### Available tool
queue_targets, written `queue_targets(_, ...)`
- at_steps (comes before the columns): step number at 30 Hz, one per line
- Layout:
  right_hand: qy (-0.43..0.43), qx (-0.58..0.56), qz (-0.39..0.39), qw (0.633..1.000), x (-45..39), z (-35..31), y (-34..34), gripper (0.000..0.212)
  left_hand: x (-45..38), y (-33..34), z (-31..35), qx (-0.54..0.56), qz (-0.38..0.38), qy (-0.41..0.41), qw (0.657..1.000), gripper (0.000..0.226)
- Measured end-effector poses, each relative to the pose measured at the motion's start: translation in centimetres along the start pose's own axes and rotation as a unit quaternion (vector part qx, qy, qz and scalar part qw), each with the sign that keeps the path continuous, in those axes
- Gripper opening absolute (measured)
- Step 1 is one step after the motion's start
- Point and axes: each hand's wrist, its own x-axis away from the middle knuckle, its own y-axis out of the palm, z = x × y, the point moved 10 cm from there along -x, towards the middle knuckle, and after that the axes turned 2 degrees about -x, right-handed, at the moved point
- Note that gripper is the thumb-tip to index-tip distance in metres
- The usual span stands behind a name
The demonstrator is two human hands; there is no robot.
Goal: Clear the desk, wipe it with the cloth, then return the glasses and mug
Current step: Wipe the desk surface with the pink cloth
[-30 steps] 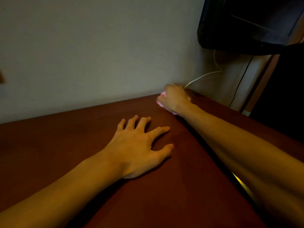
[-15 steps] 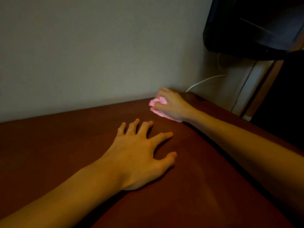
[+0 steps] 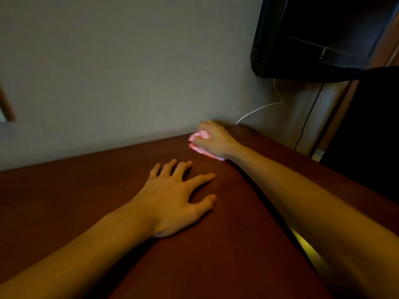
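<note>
My right hand [image 3: 213,140] grips a bunched pink cloth [image 3: 199,143] and presses it onto the dark red-brown desk [image 3: 64,201] near the back edge, close to the wall. My left hand [image 3: 172,199] lies flat on the desk's middle, fingers spread, holding nothing. Neither glasses nor a mug appear in view.
A grey wall runs along the desk's back edge. A black monitor [image 3: 313,37] hangs at the upper right, with a white cable [image 3: 259,108] and a black cable [image 3: 308,117] trailing below it. A dark chair back [image 3: 371,130] stands off the desk's right edge.
My right hand slid the pink cloth leftward along the back of the desk, away from the far right corner. My left hand stayed flat in place.
</note>
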Motion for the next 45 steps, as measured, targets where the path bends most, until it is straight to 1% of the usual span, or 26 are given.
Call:
queue_targets(2, 0.054, 0.049, 0.032, 0.997, 1.1, 4.0, -2.6, 0.031, 0.0, -0.1, 0.0, 0.000, -0.002, 0.000, 1.000, 0.062)
queue_targets(4, 0.123, 0.069, 0.056, 0.988, 2.8, 7.6, -4.7, 0.038, 0.0, -0.2, -0.1, -0.001, -0.004, -0.002, 1.000, 0.060)
queue_targets(7, 0.195, 0.119, 0.093, 0.969, 5.6, 9.3, -6.4, 0.043, 0.0, -0.2, 0.0, 0.000, -0.008, -0.006, 1.000, 0.058)
queue_targets(9, 0.211, 0.147, 0.096, 0.962, 7.6, 8.2, -6.6, 0.047, 0.1, -0.3, 0.1, 0.001, -0.009, -0.010, 1.000, 0.057)
queue_targets(10, 0.206, 0.153, 0.092, 0.962, 8.3, 7.7, -6.6, 0.047, 0.2, -0.4, 0.0, 0.001, -0.011, -0.013, 1.000, 0.057)
queue_targets(13, 0.168, 0.139, 0.049, 0.975, 9.2, 7.4, -6.5, 0.037, 0.2, -0.2, 0.2, -0.004, -0.016, -0.016, 1.000, 0.057)
queue_targets(15, 0.160, 0.132, 0.039, 0.977, 8.5, 8.6, -6.9, 0.032, 0.1, -0.2, 0.2, -0.006, -0.013, -0.014, 1.000, 0.057)
queue_targets(16, 0.167, 0.132, 0.046, 0.976, 7.8, 9.4, -7.0, 0.032, 0.1, -0.1, 0.2, -0.004, -0.012, -0.015, 1.000, 0.057)
queue_targets(19, 0.222, 0.167, 0.083, 0.957, 4.7, 11.4, -7.1, 0.043, 0.0, -0.1, 0.0, 0.007, -0.006, -0.015, 1.000, 0.057)
queue_targets(22, 0.291, 0.198, 0.082, 0.932, 0.8, 12.8, -5.9, 0.048, -0.1, -0.2, 0.0, 0.013, -0.004, -0.017, 1.000, 0.057)
queue_targets(26, 0.318, 0.177, 0.077, 0.928, -3.5, 13.4, -4.1, 0.053, -0.1, -0.2, 0.0, 0.025, -0.010, -0.015, 1.000, 0.057)
queue_targets(27, 0.314, 0.170, 0.079, 0.931, -4.0, 13.4, -3.9, 0.053, -0.1, -0.3, 0.0, 0.027, -0.007, -0.014, 1.000, 0.056)
queue_targets(29, 0.280, 0.153, 0.083, 0.944, -4.5, 13.0, -3.5, 0.042, -0.1, -0.3, -0.1, 0.030, -0.005, -0.015, 0.999, 0.056)
queue_targets(31, 0.201, 0.127, 0.083, 0.968, -4.3, 11.3, -3.4, 0.026, -0.2, -0.4, -0.2, 0.029, -0.004, -0.013, 0.999, 0.056)
queue_targets(32, 0.163, 0.113, 0.077, 0.977, -3.8, 10.1, -3.2, 0.023, -0.2, -0.3, -0.3, 0.027, -0.003, -0.013, 1.000, 0.055)
queue_targets(35, 0.079, 0.053, 0.048, 0.994, -0.7, 5.6, -2.5, 0.025, -0.1, -0.3, -0.2, 0.021, -0.003, -0.011, 1.000, 0.054)
queue_targets(37, 0.030, -0.009, 0.030, 0.999, 1.8, 2.8, -2.3, 0.024, 0.1, -0.5, -0.1, 0.016, -0.003, -0.013, 1.000, 0.054)
queue_targets(39, 0.002, -0.040, -0.004, 0.999, 3.8, 1.8, -2.2, 0.021, 0.3, -0.6, 0.1, 0.005, -0.005, -0.016, 1.000, 0.053)
queue_targets(40, -0.005, -0.039, -0.024, 0.999, 4.6, 1.9, -2.1, 0.021, 0.3, -0.6, 0.2, 0.002, -0.007, -0.018, 1.000, 0.053)
queue_targets(42, -0.020, -0.002, -0.043, 0.999, 5.2, 2.4, -2.1, 0.031, 0.2, -0.6, 0.3, 0.004, -0.004, -0.021, 1.000, 0.052)
queue_targets(43, -0.020, 0.022, -0.041, 0.999, 4.8, 2.8, -2.1, 0.038, 0.2, -0.6, 0.2, 0.005, -0.003, -0.023, 1.000, 0.052)
queue_targets(45, 0.008, 0.073, -0.025, 0.997, 3.1, 3.7, -2.1, 0.043, 0.1, -0.5, 0.1, 0.005, -0.004, -0.020, 1.000, 0.052)
